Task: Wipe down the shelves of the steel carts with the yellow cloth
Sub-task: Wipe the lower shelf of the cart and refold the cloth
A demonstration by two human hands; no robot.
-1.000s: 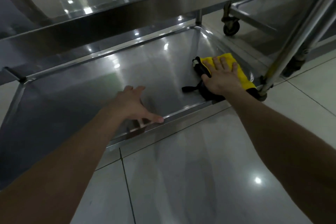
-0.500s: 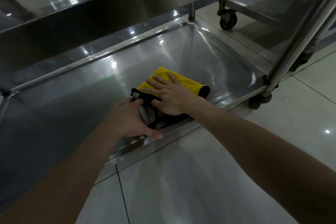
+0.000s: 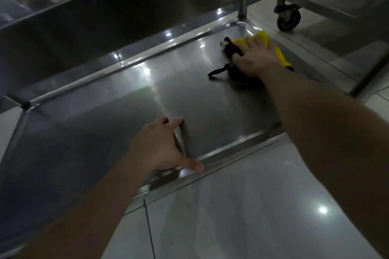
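Note:
The yellow cloth (image 3: 265, 38), edged in black with a dark strap trailing left, lies flat in the far right corner of the steel cart's bottom shelf (image 3: 189, 94). My right hand (image 3: 255, 59) presses down on it with straight, spread fingers. My left hand (image 3: 163, 147) rests on the shelf's near rim, with the thumb along the rim and the fingers reaching inside onto the steel. The cloth's underside is hidden beneath my palm.
The cart's upper shelf (image 3: 105, 6) overhangs the back of the bottom shelf. A rear post (image 3: 243, 9) stands at the far corner. A second cart's caster wheel (image 3: 288, 19) and frame sit at the upper right. Glossy tiled floor (image 3: 242, 206) lies in front.
My right hand slid the cloth from the shelf's right side to the near middle, then out to the far right corner. My left hand stayed on the near rim.

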